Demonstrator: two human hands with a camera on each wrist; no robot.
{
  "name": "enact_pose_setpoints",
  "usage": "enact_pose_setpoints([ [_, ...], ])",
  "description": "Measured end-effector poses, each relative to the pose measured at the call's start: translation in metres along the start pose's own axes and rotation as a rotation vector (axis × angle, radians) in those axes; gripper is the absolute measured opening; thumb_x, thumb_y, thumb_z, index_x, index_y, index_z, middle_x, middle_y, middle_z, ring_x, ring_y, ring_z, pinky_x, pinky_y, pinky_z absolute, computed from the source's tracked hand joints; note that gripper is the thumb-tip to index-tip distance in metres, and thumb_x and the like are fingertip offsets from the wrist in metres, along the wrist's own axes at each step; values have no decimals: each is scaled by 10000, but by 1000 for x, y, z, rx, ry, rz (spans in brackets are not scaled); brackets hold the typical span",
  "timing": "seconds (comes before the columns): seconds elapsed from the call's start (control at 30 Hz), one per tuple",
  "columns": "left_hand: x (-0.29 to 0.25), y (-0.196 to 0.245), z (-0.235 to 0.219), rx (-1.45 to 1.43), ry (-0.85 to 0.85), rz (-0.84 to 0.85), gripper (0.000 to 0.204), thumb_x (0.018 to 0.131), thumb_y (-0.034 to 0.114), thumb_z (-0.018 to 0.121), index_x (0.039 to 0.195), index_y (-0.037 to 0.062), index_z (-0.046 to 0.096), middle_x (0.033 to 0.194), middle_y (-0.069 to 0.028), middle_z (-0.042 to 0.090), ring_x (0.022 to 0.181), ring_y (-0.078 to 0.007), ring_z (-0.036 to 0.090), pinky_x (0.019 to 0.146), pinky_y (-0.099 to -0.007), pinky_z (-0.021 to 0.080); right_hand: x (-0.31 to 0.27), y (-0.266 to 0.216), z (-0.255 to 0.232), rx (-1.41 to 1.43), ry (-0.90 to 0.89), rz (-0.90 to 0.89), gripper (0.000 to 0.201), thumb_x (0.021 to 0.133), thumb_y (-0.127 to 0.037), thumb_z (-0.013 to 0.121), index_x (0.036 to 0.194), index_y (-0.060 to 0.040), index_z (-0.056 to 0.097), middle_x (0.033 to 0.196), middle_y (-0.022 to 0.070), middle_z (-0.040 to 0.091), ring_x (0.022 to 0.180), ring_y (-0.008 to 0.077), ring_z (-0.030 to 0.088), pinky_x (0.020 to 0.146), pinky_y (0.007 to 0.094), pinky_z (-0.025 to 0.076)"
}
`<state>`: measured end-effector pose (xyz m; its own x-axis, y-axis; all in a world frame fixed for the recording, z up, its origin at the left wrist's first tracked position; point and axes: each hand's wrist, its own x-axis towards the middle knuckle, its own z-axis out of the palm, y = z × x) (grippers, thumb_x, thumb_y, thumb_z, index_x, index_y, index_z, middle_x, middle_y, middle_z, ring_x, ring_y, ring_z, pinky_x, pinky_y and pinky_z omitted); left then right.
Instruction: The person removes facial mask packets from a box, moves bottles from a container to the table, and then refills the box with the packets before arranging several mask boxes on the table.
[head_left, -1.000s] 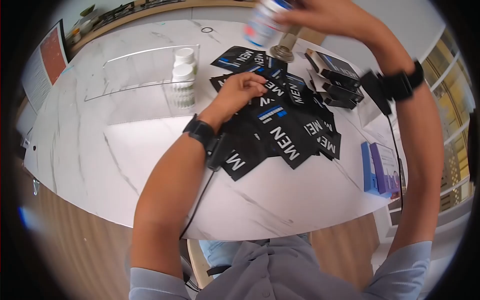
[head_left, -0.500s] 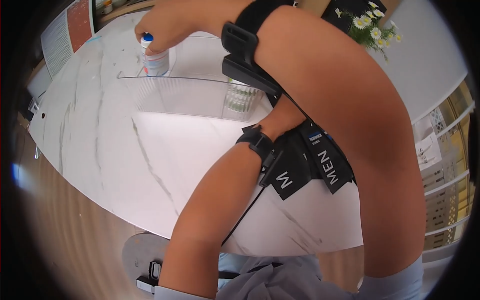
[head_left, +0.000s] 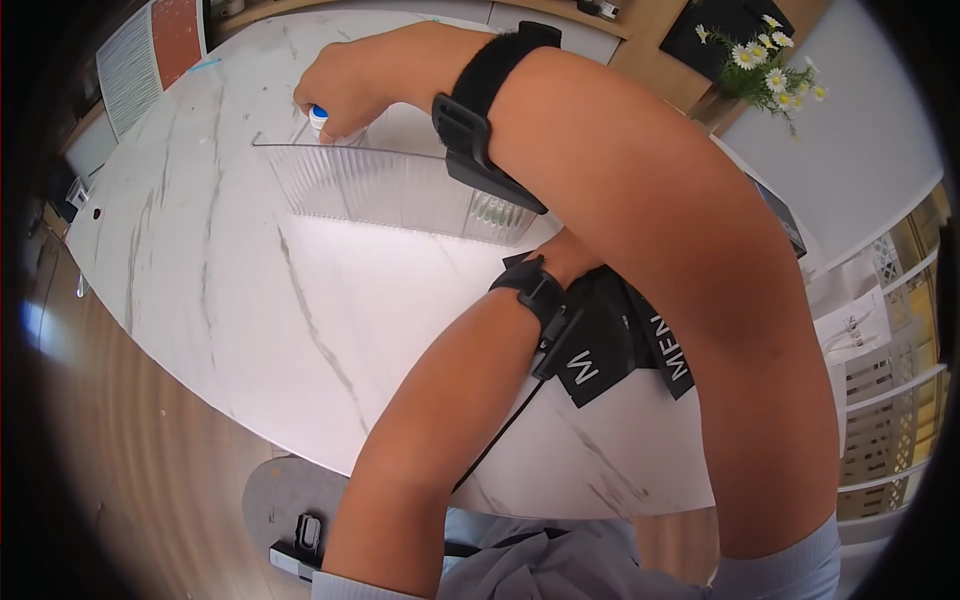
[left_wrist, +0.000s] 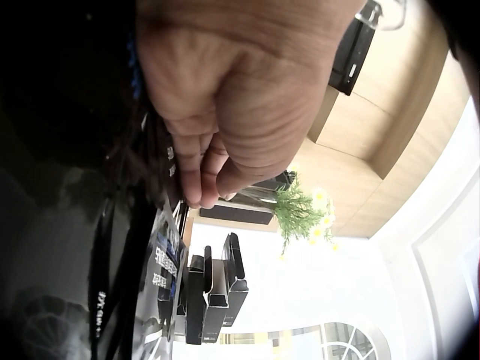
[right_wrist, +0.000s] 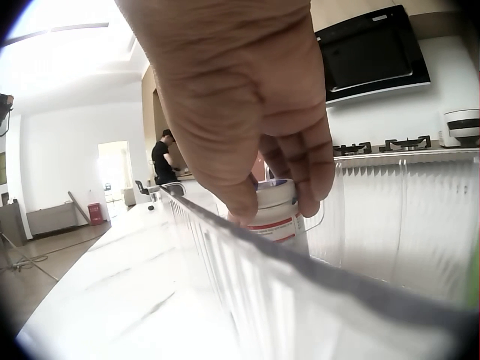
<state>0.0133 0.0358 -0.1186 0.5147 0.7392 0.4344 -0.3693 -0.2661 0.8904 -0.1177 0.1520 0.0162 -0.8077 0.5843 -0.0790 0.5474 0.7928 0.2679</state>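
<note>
At the far left of the table in the head view, my right hand (head_left: 350, 82) grips a white bottle with a blue cap (head_left: 318, 118) around its top. The right wrist view shows thumb and fingers on either side of the white bottle (right_wrist: 279, 217), behind the wall of a clear ribbed bin (head_left: 360, 190). White-and-green bottles (head_left: 497, 212) show through the bin's right end. My left hand (head_left: 572, 256), partly hidden under the right arm, is at the pile of black packets (head_left: 600, 345). Its fingers hang loosely bent, fingertips close over the packets, in the left wrist view.
Several black boxes (left_wrist: 214, 292) stand beyond the packets. White daisies (head_left: 765, 75) are at the back right. My right arm crosses above the left one. A stool (head_left: 275, 500) stands below the table's front edge. Another person (right_wrist: 163, 159) is far off in the room.
My right hand has carried the white bottle from above the packets leftward to the clear bin and then lowered it behind the front wall. The left hand stays at the packets; the head view has turned left.
</note>
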Motion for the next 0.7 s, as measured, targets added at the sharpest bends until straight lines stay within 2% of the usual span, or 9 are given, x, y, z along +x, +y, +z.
enact_pose_setpoints([
  [0.1, -1, -2, 1, 12, 14, 1, 397, 923, 149, 717, 1267, -31, 634, 1298, -175, 664, 1215, -272, 607, 1030, -369, 468, 3, -4, 0, 3, -74, 65, 474, 885, -370, 750, 1260, -92, 674, 1096, 142, 725, 1058, 327, 681, 852, 452, 534],
  [0.2, -1, -4, 0, 21, 24, 3, 390, 922, 146, 716, 1261, -31, 639, 1280, -172, 673, 1195, -265, 618, 1019, -364, 475, 11, 2, 10, 11, 36, -30, 435, 853, -294, 791, 1222, -92, 680, 1111, 118, 724, 1061, 319, 678, 840, 444, 533],
  [0.4, -1, -4, 1, 32, 39, 5, 376, 919, 139, 715, 1249, -29, 649, 1243, -167, 690, 1155, -252, 640, 995, -354, 488, 25, 11, 23, 120, 44, 40, 456, 774, -152, 841, 1197, -110, 675, 1128, 108, 716, 1078, 307, 669, 838, 423, 540],
  [0.6, 0, -6, 4, 50, 51, 2, 362, 916, 133, 714, 1236, -28, 659, 1207, -161, 707, 1116, -239, 661, 972, -344, 501, 11, 9, 16, 100, 21, 5, 504, 783, -156, 820, 1259, -126, 657, 1211, 111, 694, 1123, 309, 654, 857, 425, 548],
  [0.7, 6, -10, 10, 58, 75, 31, 355, 915, 130, 713, 1230, -27, 664, 1188, -158, 716, 1096, -232, 672, 960, -339, 507, -5, 23, 0, 119, 156, -76, 420, 843, -168, 768, 1246, -108, 668, 1208, 137, 703, 1118, 312, 663, 894, 424, 545],
])
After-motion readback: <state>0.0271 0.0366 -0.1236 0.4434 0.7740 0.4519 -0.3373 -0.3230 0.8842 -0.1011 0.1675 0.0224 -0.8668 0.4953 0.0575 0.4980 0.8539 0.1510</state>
